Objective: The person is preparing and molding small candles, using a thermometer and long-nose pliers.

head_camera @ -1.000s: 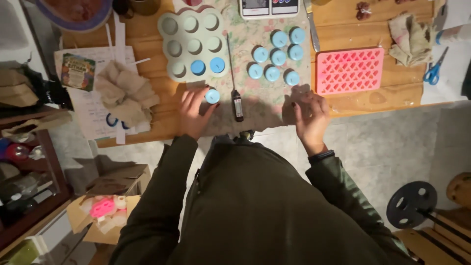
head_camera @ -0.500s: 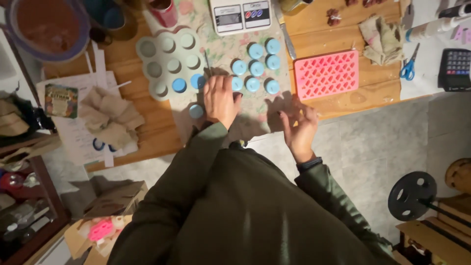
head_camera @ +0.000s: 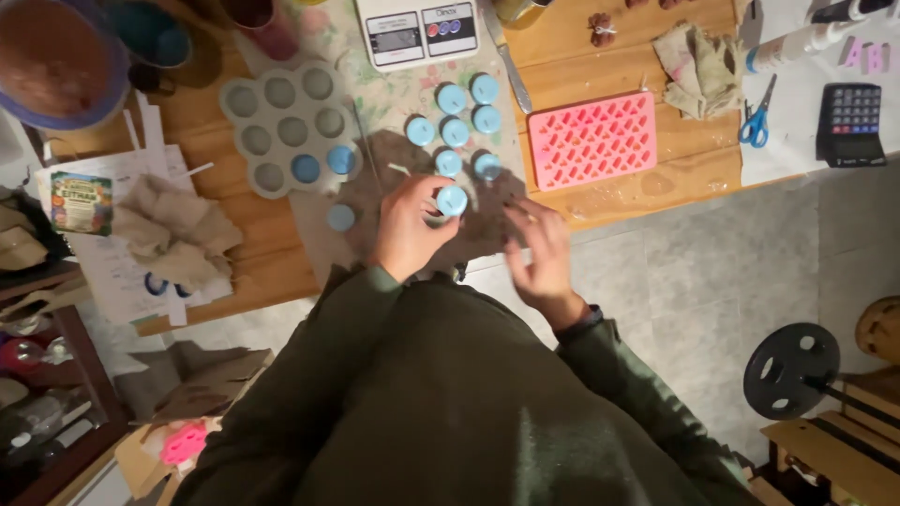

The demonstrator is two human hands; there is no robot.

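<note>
Head view, looking straight down on a wooden worktable (head_camera: 281, 267), and we start at the far left: a crumpled beige cloth (head_camera: 173, 230) lies on white paper sheets (head_camera: 108, 272) at the table's edge. Next along, we see the pale grey-green round-cavity silicone mould (head_camera: 286, 126), most wells bare, with two blue fillings in its lower right wells. Just below it, one small blue round disc (head_camera: 341, 217) sits alone on the patterned mat (head_camera: 398, 94).

Now the left hand (head_camera: 410, 230): it grips a light blue round puck (head_camera: 452, 200) between fingertips and thumb, held at the near edge of the mat just below the cluster. That cluster of matching blue pucks (head_camera: 455, 126) rests on the mat behind it, packed close together, and a white digital kitchen scale (head_camera: 419, 30) stands beyond them at the top.

Moving on, the right hand (head_camera: 536, 258) hovers just beside the left, out past the table's edge over the grey tiled floor (head_camera: 731, 281); its fingers are loosely spread, holding nothing, though motion blur softens them.

Further right, a pink rectangular silicone mould with many small cavities (head_camera: 592, 141) lies flat on the wood, a second rumpled cloth (head_camera: 703, 66) behind it. Then blue-handled scissors (head_camera: 756, 117) and a black calculator (head_camera: 850, 122) sit on the white surface at the far right.
</note>
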